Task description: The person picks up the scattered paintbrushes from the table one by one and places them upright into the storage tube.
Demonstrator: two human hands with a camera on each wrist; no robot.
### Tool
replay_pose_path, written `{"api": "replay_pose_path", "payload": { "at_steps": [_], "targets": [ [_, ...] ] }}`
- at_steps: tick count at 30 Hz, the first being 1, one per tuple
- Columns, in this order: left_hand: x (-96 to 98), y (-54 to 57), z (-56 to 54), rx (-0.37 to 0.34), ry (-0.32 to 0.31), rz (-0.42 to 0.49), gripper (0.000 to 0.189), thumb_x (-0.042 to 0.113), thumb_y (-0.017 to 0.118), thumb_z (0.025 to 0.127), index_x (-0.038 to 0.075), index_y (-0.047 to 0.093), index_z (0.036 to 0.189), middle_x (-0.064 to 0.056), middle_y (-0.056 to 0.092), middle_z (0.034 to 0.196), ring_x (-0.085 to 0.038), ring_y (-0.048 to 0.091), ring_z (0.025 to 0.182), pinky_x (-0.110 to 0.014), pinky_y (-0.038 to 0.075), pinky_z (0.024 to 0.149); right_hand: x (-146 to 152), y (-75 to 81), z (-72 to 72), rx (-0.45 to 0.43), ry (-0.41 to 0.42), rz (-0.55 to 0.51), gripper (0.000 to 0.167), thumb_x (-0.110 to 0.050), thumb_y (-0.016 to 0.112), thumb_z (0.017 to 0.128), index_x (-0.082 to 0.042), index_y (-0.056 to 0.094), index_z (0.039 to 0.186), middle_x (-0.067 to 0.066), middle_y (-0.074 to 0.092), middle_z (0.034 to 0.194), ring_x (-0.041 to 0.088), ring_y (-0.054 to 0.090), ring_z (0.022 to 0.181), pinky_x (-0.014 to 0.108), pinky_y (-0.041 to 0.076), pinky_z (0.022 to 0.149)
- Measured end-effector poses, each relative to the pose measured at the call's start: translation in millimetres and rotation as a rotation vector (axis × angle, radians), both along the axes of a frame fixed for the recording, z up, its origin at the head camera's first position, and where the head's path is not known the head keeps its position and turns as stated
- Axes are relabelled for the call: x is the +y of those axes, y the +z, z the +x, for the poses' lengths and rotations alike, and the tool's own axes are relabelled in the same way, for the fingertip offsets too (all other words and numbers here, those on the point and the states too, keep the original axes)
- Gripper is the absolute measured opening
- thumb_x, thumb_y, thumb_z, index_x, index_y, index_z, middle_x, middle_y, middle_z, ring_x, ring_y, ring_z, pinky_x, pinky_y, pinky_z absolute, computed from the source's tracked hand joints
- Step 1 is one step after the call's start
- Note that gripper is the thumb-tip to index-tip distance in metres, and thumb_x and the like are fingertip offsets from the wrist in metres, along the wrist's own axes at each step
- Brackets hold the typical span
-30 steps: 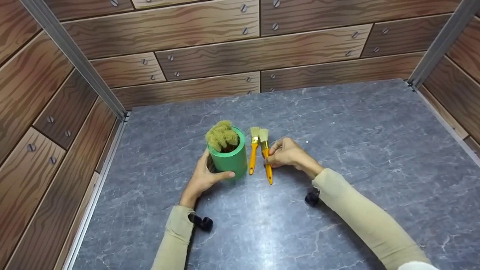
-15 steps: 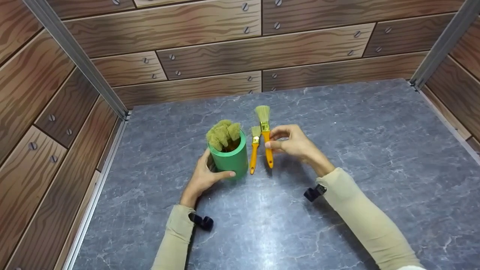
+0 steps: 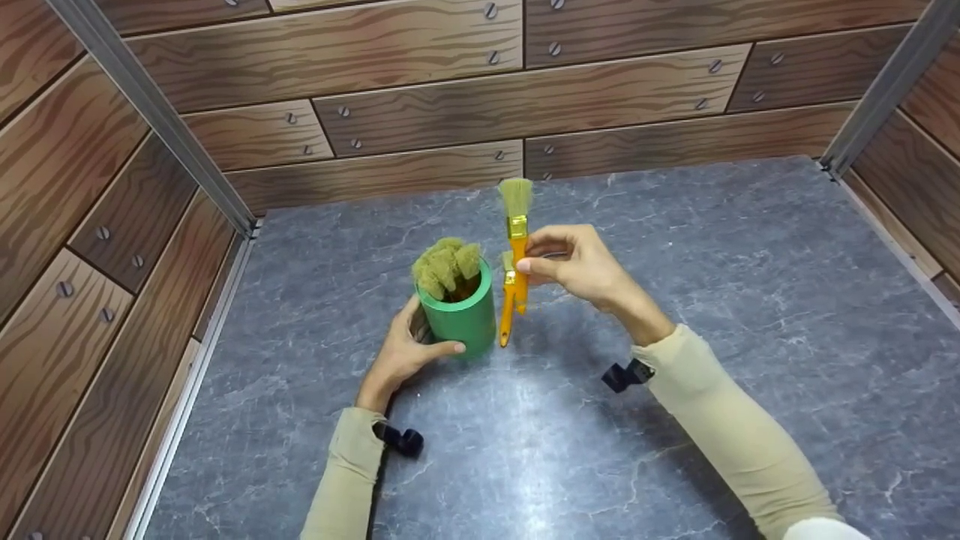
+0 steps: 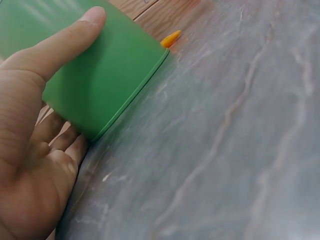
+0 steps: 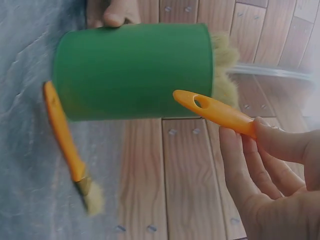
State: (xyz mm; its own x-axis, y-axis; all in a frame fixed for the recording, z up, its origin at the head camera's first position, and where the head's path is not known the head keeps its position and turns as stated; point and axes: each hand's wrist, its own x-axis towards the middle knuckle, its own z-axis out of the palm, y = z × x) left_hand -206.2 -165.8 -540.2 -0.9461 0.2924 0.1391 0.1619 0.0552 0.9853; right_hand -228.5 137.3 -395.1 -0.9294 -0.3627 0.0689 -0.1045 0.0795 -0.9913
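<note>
My left hand (image 3: pixel 400 354) grips a green cylindrical cup (image 3: pixel 459 330) standing upright on the table, thumb across its near side and fingers behind. Several bushy olive-yellow bristle heads (image 3: pixel 444 268) stick up from the cup; what lies lower inside is hidden. Just to the right, my right hand (image 3: pixel 589 266) pinches a paintbrush (image 3: pixel 517 228) by its orange handle, bristles up, above the table. The right wrist view shows the holed end of that handle (image 5: pixel 225 115) beside the cup's rim. A smaller paintbrush (image 3: pixel 507 311) lies on the table close to the cup, partly behind the held one.
The grey marbled table (image 3: pixel 675 262) is bounded by wood-patterned walls (image 3: pixel 420 124) at the back and both sides. Metal posts (image 3: pixel 169 127) stand at the back corners. Black wrist cameras (image 3: pixel 401 441) are strapped to both forearms.
My right hand has lifted the larger paintbrush off the table and carried it up and slightly left, turning it more upright. The left hand and cup stay put.
</note>
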Motion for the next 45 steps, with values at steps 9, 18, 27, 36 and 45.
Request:
{"api": "replay_pose_path", "payload": {
  "at_steps": [9, 18, 27, 36, 45],
  "targets": [
    [-0.4, 0.0, -1.0, -0.007, 0.011, 0.008, 0.104, 0.014, 0.096, 0.081, 0.030, 0.038, 0.166, 0.004, 0.048, 0.165, -0.018, 0.041, 0.156, -0.036, 0.035, 0.132, -19.8, 23.9, 8.1, 0.078, 0.042, -0.026, 0.021, 0.004, 0.073, 0.098, 0.009, 0.074, 0.118, 0.024, 0.076, 0.110, 0.027, 0.081, 0.092, 0.042, 0.069, 0.088],
    [-2.0, -0.4, -1.0, -0.026, 0.016, 0.013, 0.101, 0.015, 0.095, 0.083, 0.028, 0.039, 0.165, 0.003, 0.047, 0.166, -0.020, 0.039, 0.158, -0.042, 0.033, 0.133, -42.1, 35.9, 12.7, 0.162, 0.082, -0.046, 0.020, 0.003, 0.073, 0.099, 0.007, 0.075, 0.118, 0.024, 0.077, 0.112, 0.032, 0.081, 0.097, 0.040, 0.069, 0.089],
    [-0.9, 1.1, -0.9, -0.029, -0.003, 0.030, 0.099, 0.015, 0.095, 0.084, 0.030, 0.040, 0.165, 0.005, 0.049, 0.165, -0.017, 0.040, 0.157, -0.038, 0.034, 0.132, -58.3, 32.4, 14.1, 0.279, 0.102, -0.008, 0.020, 0.002, 0.076, 0.096, 0.005, 0.078, 0.116, 0.018, 0.079, 0.107, 0.029, 0.080, 0.096, 0.038, 0.069, 0.088],
    [-1.0, -1.6, -1.4, -0.030, -0.009, 0.056, 0.099, 0.011, 0.094, 0.083, 0.025, 0.040, 0.165, 0.001, 0.048, 0.165, -0.020, 0.040, 0.157, -0.039, 0.033, 0.133, -62.9, 27.7, 15.9, 0.291, 0.141, 0.025, 0.024, 0.001, 0.079, 0.095, 0.002, 0.078, 0.118, 0.017, 0.079, 0.112, 0.028, 0.078, 0.102, 0.037, 0.068, 0.091],
    [-1.3, -0.8, -0.9, -0.017, -0.005, 0.030, 0.100, 0.014, 0.094, 0.084, 0.028, 0.038, 0.166, 0.003, 0.046, 0.166, -0.019, 0.039, 0.158, -0.037, 0.033, 0.133, -59.7, 25.1, 15.6, 0.274, 0.154, 0.071, 0.028, 0.000, 0.076, 0.097, 0.004, 0.075, 0.125, 0.018, 0.078, 0.119, 0.030, 0.077, 0.109, 0.036, 0.066, 0.095]
  ]
}}
